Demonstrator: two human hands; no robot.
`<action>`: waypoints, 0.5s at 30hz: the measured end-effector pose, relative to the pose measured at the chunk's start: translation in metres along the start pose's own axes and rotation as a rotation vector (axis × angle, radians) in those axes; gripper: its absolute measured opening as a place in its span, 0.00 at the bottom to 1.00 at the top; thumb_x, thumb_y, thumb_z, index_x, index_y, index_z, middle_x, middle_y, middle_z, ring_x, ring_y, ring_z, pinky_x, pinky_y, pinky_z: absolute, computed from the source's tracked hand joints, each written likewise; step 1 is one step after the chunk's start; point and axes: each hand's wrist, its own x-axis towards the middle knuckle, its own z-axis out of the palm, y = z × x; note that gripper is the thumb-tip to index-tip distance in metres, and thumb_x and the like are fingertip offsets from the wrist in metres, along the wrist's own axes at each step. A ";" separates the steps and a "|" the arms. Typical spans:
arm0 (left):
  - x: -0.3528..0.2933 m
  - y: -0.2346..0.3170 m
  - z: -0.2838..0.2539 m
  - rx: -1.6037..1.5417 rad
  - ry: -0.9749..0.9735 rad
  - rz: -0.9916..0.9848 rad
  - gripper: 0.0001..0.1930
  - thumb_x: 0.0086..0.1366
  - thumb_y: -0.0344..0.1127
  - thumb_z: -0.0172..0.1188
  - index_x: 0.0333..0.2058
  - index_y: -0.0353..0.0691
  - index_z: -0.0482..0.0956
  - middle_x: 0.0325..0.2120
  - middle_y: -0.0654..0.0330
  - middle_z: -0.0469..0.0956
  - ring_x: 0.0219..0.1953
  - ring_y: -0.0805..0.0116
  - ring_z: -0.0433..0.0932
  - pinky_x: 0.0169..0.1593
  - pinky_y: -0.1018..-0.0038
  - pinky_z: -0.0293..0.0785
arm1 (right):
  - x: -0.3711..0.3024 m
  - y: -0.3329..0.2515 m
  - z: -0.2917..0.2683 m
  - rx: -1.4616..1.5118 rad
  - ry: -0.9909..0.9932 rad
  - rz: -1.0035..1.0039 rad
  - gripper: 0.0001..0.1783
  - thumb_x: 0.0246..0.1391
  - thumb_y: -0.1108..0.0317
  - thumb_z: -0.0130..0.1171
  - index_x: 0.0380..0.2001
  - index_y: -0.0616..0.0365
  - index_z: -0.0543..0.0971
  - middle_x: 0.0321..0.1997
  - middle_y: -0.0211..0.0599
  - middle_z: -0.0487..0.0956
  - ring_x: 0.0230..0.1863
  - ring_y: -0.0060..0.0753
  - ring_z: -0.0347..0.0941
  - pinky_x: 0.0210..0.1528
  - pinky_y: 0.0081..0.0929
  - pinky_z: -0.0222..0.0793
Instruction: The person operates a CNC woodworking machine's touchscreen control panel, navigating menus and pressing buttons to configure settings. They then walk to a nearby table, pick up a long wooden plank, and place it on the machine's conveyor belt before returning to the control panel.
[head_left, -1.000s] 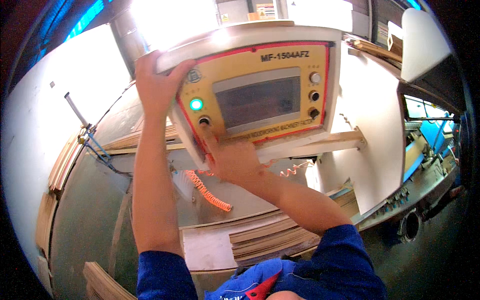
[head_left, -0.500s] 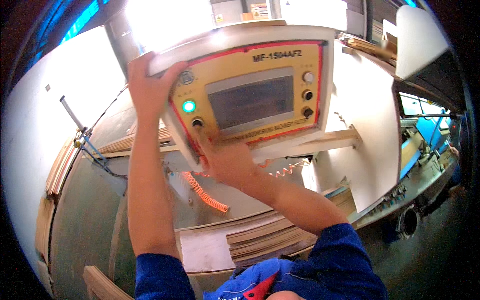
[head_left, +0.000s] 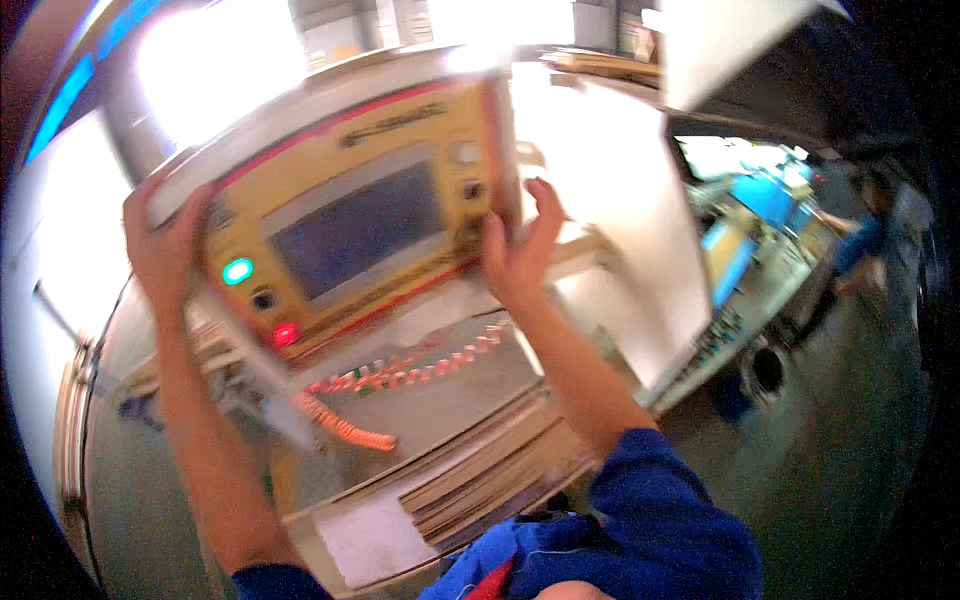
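Left grip [head_left: 160, 240] clasps the control panel [head_left: 355, 222] at left, apparently steadying it; right grip [head_left: 520, 258] is spread opposite, contact too blurred to confirm.

Backlit: harsh white glare from a broad bright opening [head_left: 220, 85] at upper left, another blown-out patch at top centre. Motion blur across most of the frame; lettering on the yellow rectangular control panel with red border [head_left: 310, 170] smeared, unreadable. The round green-lit button [head_left: 238, 271] and round red-lit button [head_left: 286, 333] glow, edges soft. Large flat white board [head_left: 600, 200] washed out. Bare left hand [head_left: 165, 235] and bare right hand [head_left: 525, 245] soft-edged. Grey floor [head_left: 800, 450] at right dim, grainy. Fisheye bends straight edges; corners black.
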 end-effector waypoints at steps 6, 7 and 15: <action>0.001 -0.053 -0.001 -0.014 -0.055 -0.057 0.29 0.63 0.47 0.70 0.59 0.41 0.76 0.57 0.54 0.74 0.58 0.60 0.74 0.64 0.66 0.68 | -0.025 0.053 0.015 -0.011 -0.337 0.364 0.34 0.63 0.46 0.54 0.58 0.68 0.71 0.54 0.62 0.76 0.58 0.63 0.70 0.60 0.52 0.65; -0.002 -0.052 0.000 0.002 -0.060 -0.068 0.29 0.63 0.47 0.69 0.59 0.42 0.76 0.57 0.54 0.74 0.58 0.60 0.74 0.64 0.66 0.68 | -0.023 0.047 0.010 0.011 -0.376 0.436 0.33 0.64 0.46 0.53 0.58 0.66 0.72 0.52 0.61 0.77 0.56 0.63 0.72 0.58 0.51 0.66; -0.005 -0.032 0.008 0.014 -0.088 -0.124 0.30 0.65 0.50 0.67 0.61 0.42 0.76 0.57 0.54 0.74 0.59 0.60 0.74 0.63 0.65 0.69 | -0.019 0.055 -0.005 0.042 -0.511 0.552 0.30 0.66 0.44 0.52 0.53 0.61 0.73 0.41 0.59 0.81 0.46 0.61 0.78 0.48 0.50 0.71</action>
